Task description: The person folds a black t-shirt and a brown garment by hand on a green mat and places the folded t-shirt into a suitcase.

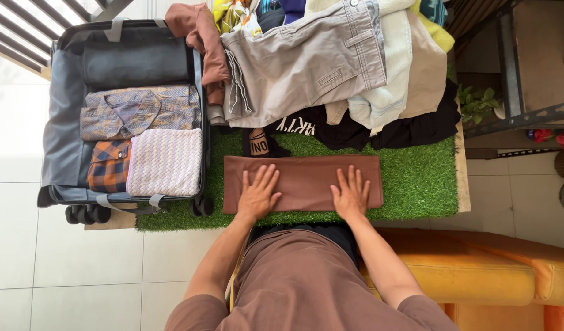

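Both my hands flat on the folded brown cloth [303, 182], which lies on the green turf mat [416, 184] right in front of me. Left hand [257, 196] & right hand [351, 197]: fingers spread, pressing, gripping nothing. Clothes pile [331, 67] just behind; open suitcase [61, 122] w/ folded shirts to the left.

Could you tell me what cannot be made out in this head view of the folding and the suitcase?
- Brown folded garment: its kind is hidden by the folds; left hand and right hand lie flat on it.
- Clothes pile: cut off by the top edge; lower layers are covered.
- Suitcase: anything under the folded shirts is hidden.
- Black shelf: cut off at the right edge.
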